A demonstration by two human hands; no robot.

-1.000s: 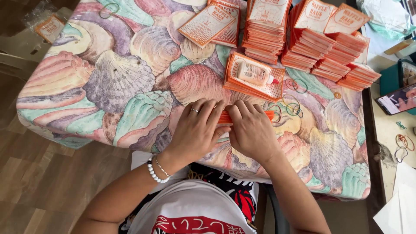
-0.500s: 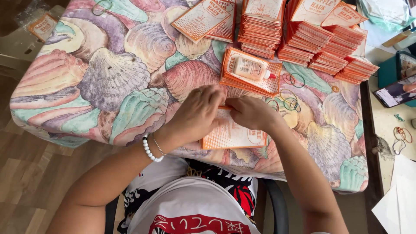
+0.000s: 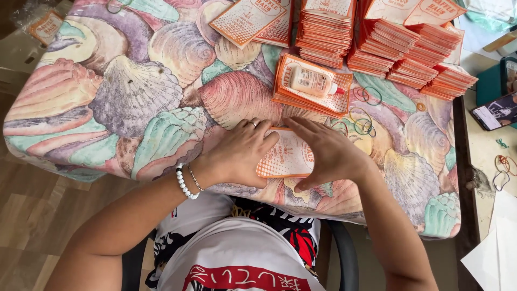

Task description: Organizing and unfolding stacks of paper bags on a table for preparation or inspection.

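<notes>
Both forearms reaching forward from the lower edge, converging; left hand [image 3: 239, 153] flat, palm down, fingers spread, ring on one finger, bead bracelet at the wrist; right hand [image 3: 328, 153] flat, palm down, fingers angled inward toward the left

Left hand [image 3: 237, 153] and right hand [image 3: 328, 153] press flat an orange-and-white printed paper packet [image 3: 288, 156], just below the small plastic bottle [image 3: 312, 82].
</notes>
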